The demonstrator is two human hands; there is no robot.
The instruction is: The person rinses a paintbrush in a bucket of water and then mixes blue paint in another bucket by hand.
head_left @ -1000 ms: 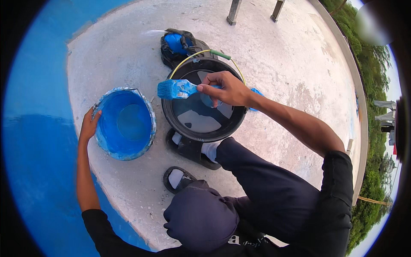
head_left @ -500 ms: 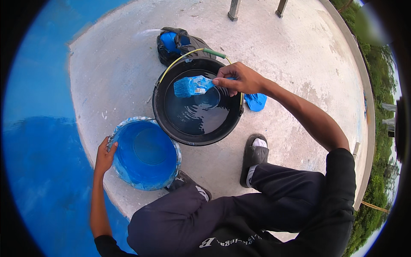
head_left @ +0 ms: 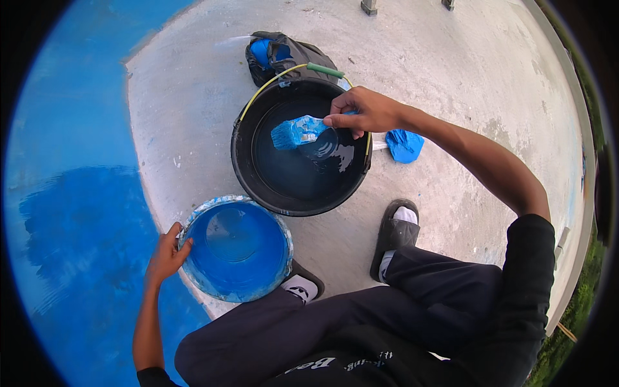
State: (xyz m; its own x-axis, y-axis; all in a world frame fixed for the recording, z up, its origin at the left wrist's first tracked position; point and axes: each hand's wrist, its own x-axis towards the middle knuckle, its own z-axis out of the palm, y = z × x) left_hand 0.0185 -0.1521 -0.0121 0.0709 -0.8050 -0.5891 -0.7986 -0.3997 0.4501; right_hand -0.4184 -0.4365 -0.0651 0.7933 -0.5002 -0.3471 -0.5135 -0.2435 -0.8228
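Paintbrush (head_left: 300, 131), coated with blue paint, is over the opening of a black bucket (head_left: 250, 180), with its bristles pointing to the left. The right hand (head_left: 369, 111) holds it by the handle, pinched between thumb and bent fingers. Below the brush, dark liquid in the bucket shows small ripples and pale reflections. The left hand (head_left: 169, 255) grips the left edge of a blue container (head_left: 211, 276), with the thumb at the inner side of the rim. This container, whose rim is stained with whitish and blue paint, is just beside the bucket, nearer to the person; I cannot tell if they touch. The bucket's yellow handle, which has a green grip (head_left: 325, 69), lies toward the far side. Behind it sits a black plastic bag (head_left: 309, 63) with something blue inside. To the right of the bucket, a crumpled blue object (head_left: 405, 146) lies on the pale floor (head_left: 187, 122). At the left, the floor is covered with blue paint (head_left: 90, 219), darker in the nearer part.
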